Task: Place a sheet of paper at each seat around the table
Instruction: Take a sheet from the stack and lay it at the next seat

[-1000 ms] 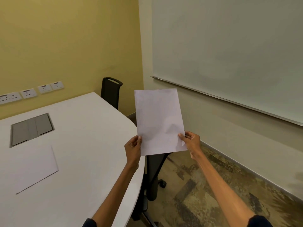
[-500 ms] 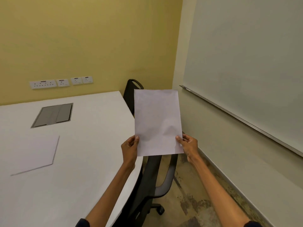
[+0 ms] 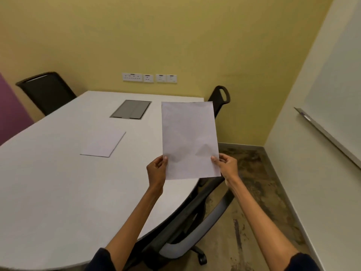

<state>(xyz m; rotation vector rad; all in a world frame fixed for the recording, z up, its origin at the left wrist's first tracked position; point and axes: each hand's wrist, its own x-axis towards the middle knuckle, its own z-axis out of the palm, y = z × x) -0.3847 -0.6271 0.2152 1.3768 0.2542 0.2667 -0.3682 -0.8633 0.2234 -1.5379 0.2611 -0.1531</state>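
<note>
Both hands (image 3: 192, 170) pinch sheet's (image 3: 190, 139) lower edges.

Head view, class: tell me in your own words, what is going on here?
A person holds one sheet of paper upright over the right edge of the white table, left grip and right grip pinching its lower sides. A second sheet lies flat on the table, short of the grey cable hatch.
</note>
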